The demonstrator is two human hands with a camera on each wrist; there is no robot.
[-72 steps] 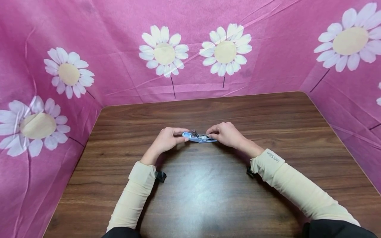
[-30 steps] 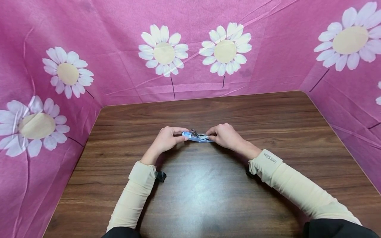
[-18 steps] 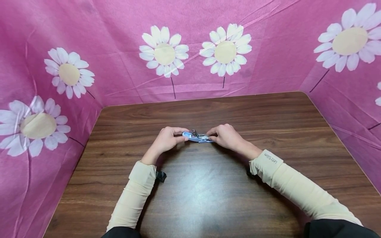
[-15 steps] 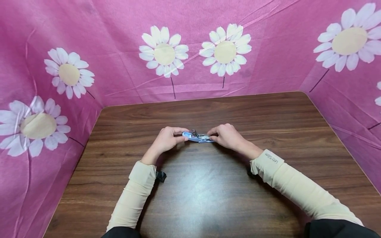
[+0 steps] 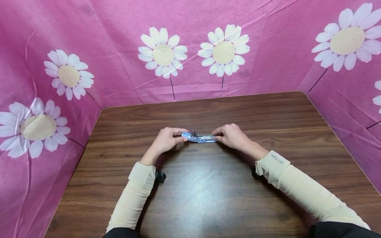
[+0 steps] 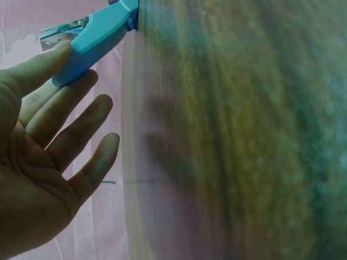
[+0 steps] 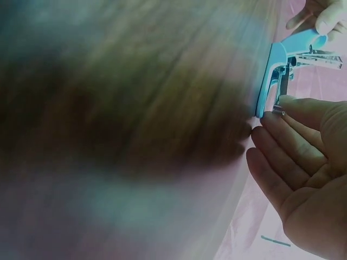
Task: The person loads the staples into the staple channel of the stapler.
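Just below the centre of the head view, two bare hands meet at a blue stapler point(image 5: 198, 140), which lies opened out from left to right over the table point(image 5: 190, 185). The left hand point(image 5: 166, 138) pinches its left end between thumb and fingers. The right hand point(image 5: 233, 136) has thumb and finger closed narrowly at the far end of the metal rail point(image 7: 281, 92), other fingers stretched out; how firmly it grips, I can't tell. It has just slid toward the right of the frame while the left stayed put, so the stapler's right end now shows where fingertips covered it. To my eye, that makes the left hand the anchor and the right the working one, busy along the rail. A metal piece point(image 5: 192, 133) sticks up at a tilt beside the left fingertips. Farther out, pale sleeves point(image 5: 131, 198) run toward the lower corners, and pink cloth point(image 5: 113, 43) with white daisies point(image 5: 163, 54) fills the top and both sides.
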